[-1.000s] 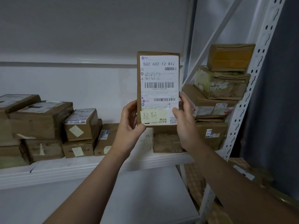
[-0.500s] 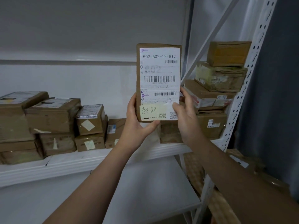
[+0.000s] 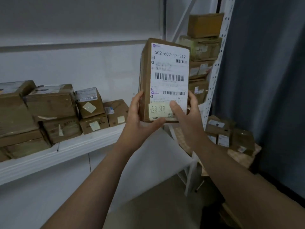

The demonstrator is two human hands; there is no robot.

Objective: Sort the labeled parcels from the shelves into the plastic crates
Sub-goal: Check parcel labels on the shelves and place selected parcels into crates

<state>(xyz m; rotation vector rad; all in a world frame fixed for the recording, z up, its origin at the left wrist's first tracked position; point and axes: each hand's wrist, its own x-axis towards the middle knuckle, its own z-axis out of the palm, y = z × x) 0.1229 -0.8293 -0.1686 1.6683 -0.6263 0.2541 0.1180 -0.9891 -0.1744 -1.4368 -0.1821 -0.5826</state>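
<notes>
Labeled parcel (image 3: 166, 75) stood near-upright, long axis vertical, frame centre | left hand (image 3: 138, 119) gripped lower-left corner | right hand (image 3: 186, 118) pinched lower-right, thumb beside yellow note (image 3: 157, 110) | both equally near | crates unseen

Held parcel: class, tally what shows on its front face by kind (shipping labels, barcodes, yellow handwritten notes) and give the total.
On the held parcel:
Shipping labels: 1
Barcodes: 3
Yellow handwritten notes: 1
Total: 5

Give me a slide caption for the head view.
Left hand and right hand hold a parcel upright before a shelf of boxes, a yellow note stuck near its bottom.
</notes>
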